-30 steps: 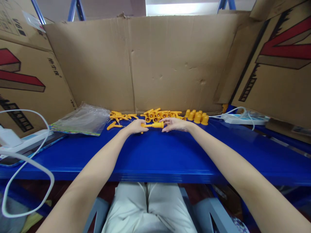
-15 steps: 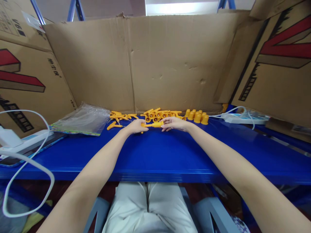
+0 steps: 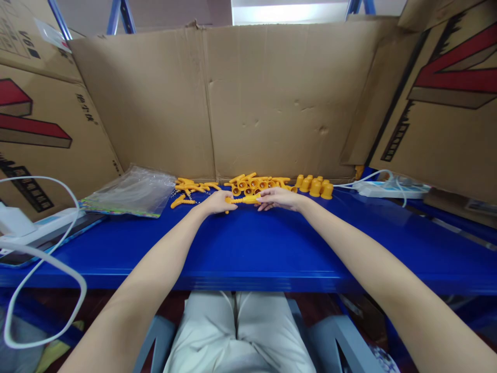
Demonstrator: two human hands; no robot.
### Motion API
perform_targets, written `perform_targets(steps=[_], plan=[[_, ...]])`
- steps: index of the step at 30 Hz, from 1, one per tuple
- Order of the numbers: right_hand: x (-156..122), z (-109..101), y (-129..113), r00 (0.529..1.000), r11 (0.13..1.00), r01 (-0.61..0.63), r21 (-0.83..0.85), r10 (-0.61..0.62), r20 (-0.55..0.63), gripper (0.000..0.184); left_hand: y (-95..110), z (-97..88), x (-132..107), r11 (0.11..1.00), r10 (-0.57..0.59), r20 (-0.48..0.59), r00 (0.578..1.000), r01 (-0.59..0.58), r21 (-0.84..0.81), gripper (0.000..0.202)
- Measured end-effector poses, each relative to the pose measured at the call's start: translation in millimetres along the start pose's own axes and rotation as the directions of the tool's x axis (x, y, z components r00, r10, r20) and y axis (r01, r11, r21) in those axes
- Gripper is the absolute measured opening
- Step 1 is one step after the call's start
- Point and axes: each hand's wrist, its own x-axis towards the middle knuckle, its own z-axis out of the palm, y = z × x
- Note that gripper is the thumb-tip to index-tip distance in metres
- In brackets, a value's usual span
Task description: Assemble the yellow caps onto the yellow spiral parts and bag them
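Observation:
Between my two hands, just above the blue tabletop, lies a yellow plastic piece (image 3: 248, 199) with a narrow stem on the left and a thicker body on the right. My left hand (image 3: 218, 202) is closed around its left end, where a yellow bit pokes out below the fingers. At the right end, my right hand (image 3: 277, 198) pinches the thicker part between thumb and fingers; its tip is hidden. Right behind the hands are several yellow cup-ended pieces (image 3: 254, 184), their hollow ends facing me.
Yellow curved handles with small chains (image 3: 188, 185) lie left of my hands, beside a clear plastic bag (image 3: 130, 192). Several yellow caps (image 3: 316, 187) stand at the right. Cardboard walls (image 3: 287, 98) enclose the blue table (image 3: 248, 248). White power strips (image 3: 392, 189) and cables sit at both sides.
Hardly anything differs. Both hands keep their hold on the yellow plastic piece in the same place, with only a very slight shift of the right fingers.

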Motion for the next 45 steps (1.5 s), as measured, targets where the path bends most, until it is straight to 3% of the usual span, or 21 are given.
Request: perform_targets(steps=[8,17,20,23,25,27,30,32,36,39,40,42,44,45], plan=[[1,-1,2,1.0,0.999,-0.007,0.039,0.007,0.008,0.011,-2,1.2,1,1.0,0.027,-0.018,0.999,-0.027,0.002,0.02],[3,9,-2,0.997,0.967,0.008,0.256,0.012,-0.077,0.016,-3,1.6,1,0.999,0.043,-0.029,0.999,-0.044,-0.021,0.028],[5,10,-6,0.987,0.945,0.072,0.32,-0.02,-0.161,0.013,1,-0.3,-2,0.992,0.057,-0.063,0.996,-0.064,-0.108,0.051],[6,4,-13,0.959,0.904,0.173,0.392,-0.064,-0.277,0.012,6,-4.2,-3,0.966,0.001,-0.118,0.993,-0.031,-0.256,0.077],[5,-5,-18,0.919,0.868,0.265,0.42,-0.095,-0.384,0.013,8,-6.5,-1,0.944,-0.053,-0.195,0.979,-0.014,-0.331,0.076],[3,-17,-22,0.849,0.827,0.38,0.415,-0.134,-0.511,0.015,6,-7.1,1,0.936,-0.1,-0.261,0.96,0.001,-0.353,0.067],[0,-37,-22,0.693,0.777,0.539,0.326,-0.189,-0.696,0.015,-2,-4.0,4,0.966,-0.104,-0.274,0.956,0.032,-0.256,0.052],[1,-48,-17,0.587,0.759,0.599,0.254,-0.201,-0.784,0.015,-8,-0.1,5,0.995,-0.013,-0.268,0.963,-0.016,-0.102,0.045],[11,-63,-1,0.367,0.792,0.609,0.042,-0.235,-0.9,0.014,-14,6.3,7,0.99,0.12,-0.233,0.965,-0.098,0.106,0.033],[17,-66,12,0.223,0.837,0.469,-0.281,-0.42,-0.88,0.02,-14,7.9,8,0.989,0.124,-0.202,0.972,-0.103,0.11,0.032],[18,-66,17,0.205,0.821,0.405,-0.402,-0.51,-0.835,0.021,-14,8.1,8,0.988,0.124,-0.194,0.973,-0.104,0.11,0.032],[19,-65,26,0.228,0.73,0.297,-0.616,-0.68,-0.697,0.023,-14,7.9,8,0.988,0.118,-0.174,0.978,-0.099,0.116,0.032],[21,-63,35,0.321,0.61,0.236,-0.756,-0.783,-0.532,0.027,-13,7.6,8,0.989,0.104,-0.152,0.983,-0.086,0.12,0.032],[23,-62,39,0.397,0.569,0.209,-0.796,-0.793,-0.462,0.029,-12,7.3,8,0.99,0.096,-0.141,0.985,-0.079,0.119,0.033]])
